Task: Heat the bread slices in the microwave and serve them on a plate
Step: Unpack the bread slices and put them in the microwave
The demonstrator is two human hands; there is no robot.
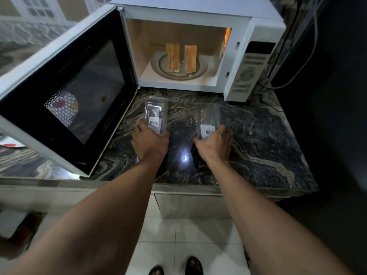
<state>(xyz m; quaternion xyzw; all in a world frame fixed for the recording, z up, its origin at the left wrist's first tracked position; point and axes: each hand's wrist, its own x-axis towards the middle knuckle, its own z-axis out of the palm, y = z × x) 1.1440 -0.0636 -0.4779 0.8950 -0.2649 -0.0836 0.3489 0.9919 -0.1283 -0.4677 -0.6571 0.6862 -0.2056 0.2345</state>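
I am standing in a home kitchen: a white microwave [236, 62] sits at the far end of a dark veined stone counter [258, 135], with pale cabinet fronts [190, 205] below and white floor tiles [198, 235] near me (my sandalled feet [193, 265] on them).

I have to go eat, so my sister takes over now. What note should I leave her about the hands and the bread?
The left grip holds the left clear packet above the counter; the right grip holds the right clear packet.
The bread slices stand on edge on the turntable in the microwave; its door is open.
Done: bread loaded. Heated or not, I cannot tell.
Left: put packets down, heat if needed, serve on the plate at far left.
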